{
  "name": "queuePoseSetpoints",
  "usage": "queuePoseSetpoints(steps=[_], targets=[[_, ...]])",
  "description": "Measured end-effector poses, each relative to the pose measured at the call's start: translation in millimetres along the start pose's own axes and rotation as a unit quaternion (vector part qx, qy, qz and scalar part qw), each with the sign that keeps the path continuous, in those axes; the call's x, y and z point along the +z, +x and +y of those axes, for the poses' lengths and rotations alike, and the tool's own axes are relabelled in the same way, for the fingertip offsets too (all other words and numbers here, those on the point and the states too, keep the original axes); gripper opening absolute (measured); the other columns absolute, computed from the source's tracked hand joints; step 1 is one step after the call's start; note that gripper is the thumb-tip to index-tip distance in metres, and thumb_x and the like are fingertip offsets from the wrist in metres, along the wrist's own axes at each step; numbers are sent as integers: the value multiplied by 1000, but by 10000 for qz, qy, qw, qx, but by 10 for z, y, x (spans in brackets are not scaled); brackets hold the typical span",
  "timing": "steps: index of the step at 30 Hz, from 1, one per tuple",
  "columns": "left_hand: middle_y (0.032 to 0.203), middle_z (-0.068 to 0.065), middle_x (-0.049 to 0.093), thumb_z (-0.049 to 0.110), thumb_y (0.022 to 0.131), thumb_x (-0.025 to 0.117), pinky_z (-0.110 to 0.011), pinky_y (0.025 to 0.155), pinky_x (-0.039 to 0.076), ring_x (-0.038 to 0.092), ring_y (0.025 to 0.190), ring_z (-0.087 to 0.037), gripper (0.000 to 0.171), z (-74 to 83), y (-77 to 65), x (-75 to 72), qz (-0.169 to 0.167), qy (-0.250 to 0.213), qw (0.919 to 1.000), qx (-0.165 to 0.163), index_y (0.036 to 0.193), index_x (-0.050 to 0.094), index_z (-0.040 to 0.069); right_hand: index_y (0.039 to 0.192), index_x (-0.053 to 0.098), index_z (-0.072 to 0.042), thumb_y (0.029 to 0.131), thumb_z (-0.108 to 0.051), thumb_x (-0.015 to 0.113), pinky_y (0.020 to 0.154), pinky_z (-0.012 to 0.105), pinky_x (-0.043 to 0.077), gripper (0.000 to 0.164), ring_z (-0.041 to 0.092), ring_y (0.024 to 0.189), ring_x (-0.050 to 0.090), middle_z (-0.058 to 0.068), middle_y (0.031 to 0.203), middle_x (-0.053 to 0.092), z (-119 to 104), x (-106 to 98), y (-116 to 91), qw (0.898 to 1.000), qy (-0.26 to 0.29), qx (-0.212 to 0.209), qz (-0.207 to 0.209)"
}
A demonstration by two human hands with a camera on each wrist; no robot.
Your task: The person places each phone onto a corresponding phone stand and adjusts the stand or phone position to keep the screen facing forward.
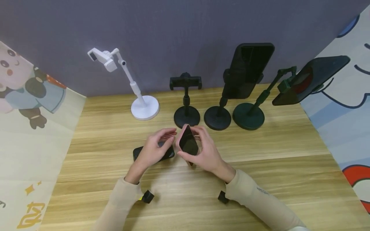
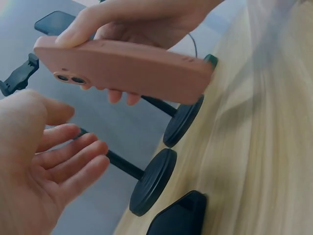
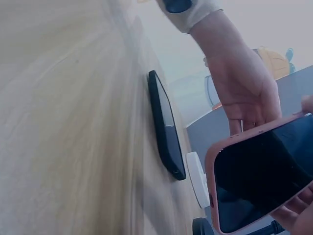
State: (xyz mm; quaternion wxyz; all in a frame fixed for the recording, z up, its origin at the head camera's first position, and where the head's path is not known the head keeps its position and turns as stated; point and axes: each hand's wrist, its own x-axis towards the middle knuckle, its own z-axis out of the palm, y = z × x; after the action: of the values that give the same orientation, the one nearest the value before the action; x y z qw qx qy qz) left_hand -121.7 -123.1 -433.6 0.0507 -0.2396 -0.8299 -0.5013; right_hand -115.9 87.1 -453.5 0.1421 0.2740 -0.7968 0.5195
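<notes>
My right hand (image 1: 208, 154) grips a smartphone in a pink case (image 2: 127, 68) by its long edges, above the table. Its dark screen (image 3: 264, 174) faces the right wrist camera, while the camera lenses on its back show in the left wrist view. To the left of this phone is my left hand (image 1: 154, 148), fingers loosely bent and holding nothing; a gap separates it from the case in the left wrist view. Below that hand a black smartphone (image 3: 164, 125) lies flat on the table, partly hidden by it in the head view.
Along the back stand a white phone stand (image 1: 145, 107) and a black one (image 1: 186, 117), their clamps bare. Further right, another black stand (image 1: 217, 118) holds a dark phone (image 1: 249, 70), and a green stand (image 1: 248, 116) holds a tilted phone (image 1: 313, 80). A grey panel (image 1: 162, 38) rises behind.
</notes>
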Motion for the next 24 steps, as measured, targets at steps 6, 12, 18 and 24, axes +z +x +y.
queuePoseSetpoints(steps=[6, 12, 18, 24], targets=[[121, -26, 59, -4, 89, 56, -42, 82, 54, 62, 101, -31, 35, 275, -16, 31, -53, -545, 9977, 408, 123, 53, -13, 132, 44, -8, 69, -26, 82, 85, 37, 53, 76, 19, 106, 52, 11, 119, 46, -28, -17, 61, 9974, 310, 228, 608], [123, -30, 56, -10, 88, 53, -47, 83, 52, 57, 107, -38, 37, 341, -48, 102, 56, -1035, 9926, 625, 124, 49, -17, 132, 44, -6, 68, -17, 82, 84, 41, 53, 75, 26, 103, 53, 16, 118, 45, -48, -38, 130, 9925, 580, 237, 1053], [125, -29, 54, -9, 82, 60, -49, 81, 53, 57, 109, -33, 47, 302, -43, 199, 145, -1127, 9857, 1241, 127, 47, -15, 130, 45, -5, 71, -22, 80, 84, 34, 54, 71, 19, 105, 54, 11, 118, 45, -95, -67, 179, 9885, 564, 408, 1343], [125, -13, 60, 19, 79, 74, -33, 80, 55, 59, 107, -17, 60, 122, -37, 379, 641, -33, 9904, 1226, 133, 50, 3, 127, 46, -3, 71, -29, 79, 82, 30, 54, 70, 15, 103, 55, 10, 116, 47, -140, -57, 206, 9849, 353, 588, 1592]])
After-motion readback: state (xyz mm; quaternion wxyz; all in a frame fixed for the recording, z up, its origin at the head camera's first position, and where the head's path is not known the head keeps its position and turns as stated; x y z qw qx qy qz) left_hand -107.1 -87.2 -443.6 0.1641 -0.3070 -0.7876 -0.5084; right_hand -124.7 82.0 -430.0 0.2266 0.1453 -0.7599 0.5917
